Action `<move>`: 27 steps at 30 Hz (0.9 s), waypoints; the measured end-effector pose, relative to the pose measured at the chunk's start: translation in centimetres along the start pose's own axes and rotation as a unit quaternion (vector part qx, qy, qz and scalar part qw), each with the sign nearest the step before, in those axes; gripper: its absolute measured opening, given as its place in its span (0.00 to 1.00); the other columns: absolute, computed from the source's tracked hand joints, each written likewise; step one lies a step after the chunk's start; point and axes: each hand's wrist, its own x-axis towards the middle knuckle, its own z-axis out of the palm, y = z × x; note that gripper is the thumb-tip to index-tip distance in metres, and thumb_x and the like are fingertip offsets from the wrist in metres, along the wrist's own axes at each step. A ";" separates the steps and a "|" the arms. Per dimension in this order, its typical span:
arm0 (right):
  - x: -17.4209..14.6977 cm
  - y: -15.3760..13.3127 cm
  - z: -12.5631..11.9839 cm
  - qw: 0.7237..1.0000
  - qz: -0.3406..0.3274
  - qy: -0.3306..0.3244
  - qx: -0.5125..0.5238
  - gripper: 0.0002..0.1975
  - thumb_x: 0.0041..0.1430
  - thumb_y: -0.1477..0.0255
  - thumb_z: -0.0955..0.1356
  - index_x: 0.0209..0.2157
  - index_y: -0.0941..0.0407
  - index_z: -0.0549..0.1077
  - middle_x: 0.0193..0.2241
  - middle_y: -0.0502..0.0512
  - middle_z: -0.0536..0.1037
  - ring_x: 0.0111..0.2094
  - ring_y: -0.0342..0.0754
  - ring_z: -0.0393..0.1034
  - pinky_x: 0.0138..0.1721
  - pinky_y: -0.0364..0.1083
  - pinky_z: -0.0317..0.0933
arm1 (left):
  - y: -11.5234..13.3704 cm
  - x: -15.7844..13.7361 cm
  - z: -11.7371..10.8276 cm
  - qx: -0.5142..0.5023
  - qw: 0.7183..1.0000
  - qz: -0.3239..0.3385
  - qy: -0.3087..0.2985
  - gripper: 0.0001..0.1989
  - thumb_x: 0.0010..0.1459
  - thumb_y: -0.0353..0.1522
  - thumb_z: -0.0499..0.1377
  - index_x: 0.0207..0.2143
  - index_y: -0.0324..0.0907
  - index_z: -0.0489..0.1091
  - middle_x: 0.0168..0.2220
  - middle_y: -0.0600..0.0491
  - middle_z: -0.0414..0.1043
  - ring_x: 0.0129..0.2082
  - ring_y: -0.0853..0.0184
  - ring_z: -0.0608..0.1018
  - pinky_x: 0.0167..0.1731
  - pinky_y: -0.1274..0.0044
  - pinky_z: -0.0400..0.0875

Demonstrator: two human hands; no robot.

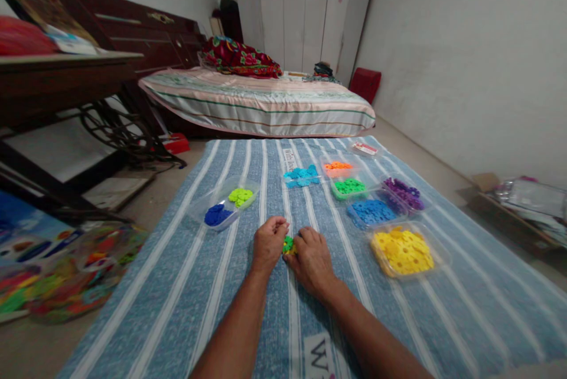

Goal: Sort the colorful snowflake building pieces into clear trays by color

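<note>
Between my hands is a small cluster of green and yellow flower-shaped plastic discs [289, 244], low over the striped cloth. My right hand [314, 258] curls its fingers around the cluster from the right and hides part of it. Just left of it, my left hand [267, 244] has its fingertips drawn together beside the green part. Whatever is in that pinch is too small or hidden to make out. To the left, a clear tub holds dark blue discs [217, 214] and lime discs [241, 196]. On the right, a clear tub holds yellow discs [403, 250].
Further trays hold light blue [301, 175], orange [337, 165], green [349, 186], blue [371, 212] and purple discs [403, 193]. A small clear box [365, 149] lies at the far edge of the cloth-covered table [177, 308]. Beyond stands a bed [266, 107].
</note>
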 end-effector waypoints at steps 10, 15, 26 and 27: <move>-1.1 0.9 -0.5 0.999 0.017 0.046 0.008 0.10 0.55 0.64 0.71 0.32 0.56 0.72 0.39 0.61 0.73 0.45 0.58 0.63 0.46 0.55 0.56 | 0.1 0.0 0.0 -0.008 1.000 0.000 -0.003 0.10 0.47 0.38 0.59 0.31 0.43 0.71 0.27 0.55 0.75 0.29 0.66 0.79 0.29 0.78 0.72; -1.4 1.5 -0.9 0.995 0.056 0.047 0.068 0.06 0.53 0.70 0.71 0.29 0.56 0.71 0.33 0.54 0.73 0.38 0.50 0.65 0.42 0.49 0.57 | 0.2 0.0 0.0 -0.011 1.000 -0.001 -0.004 0.10 0.46 0.38 0.59 0.30 0.42 0.71 0.26 0.55 0.75 0.28 0.67 0.79 0.29 0.78 0.72; -5.1 7.2 -8.6 0.969 0.044 0.221 0.098 0.10 0.59 0.66 0.65 0.27 0.54 0.72 0.37 0.58 0.77 0.41 0.52 0.71 0.45 0.52 0.63 | 0.5 -0.4 0.1 -0.009 1.000 -0.007 0.006 0.12 0.45 0.40 0.60 0.29 0.41 0.71 0.25 0.55 0.74 0.27 0.67 0.78 0.29 0.77 0.73; -5.7 8.6 -9.9 0.967 0.051 0.240 0.069 0.11 0.59 0.64 0.65 0.26 0.54 0.71 0.36 0.58 0.77 0.40 0.52 0.71 0.44 0.52 0.63 | 0.5 -0.4 0.1 -0.010 1.000 -0.007 0.005 0.12 0.45 0.40 0.60 0.29 0.41 0.71 0.25 0.55 0.74 0.27 0.67 0.78 0.29 0.77 0.73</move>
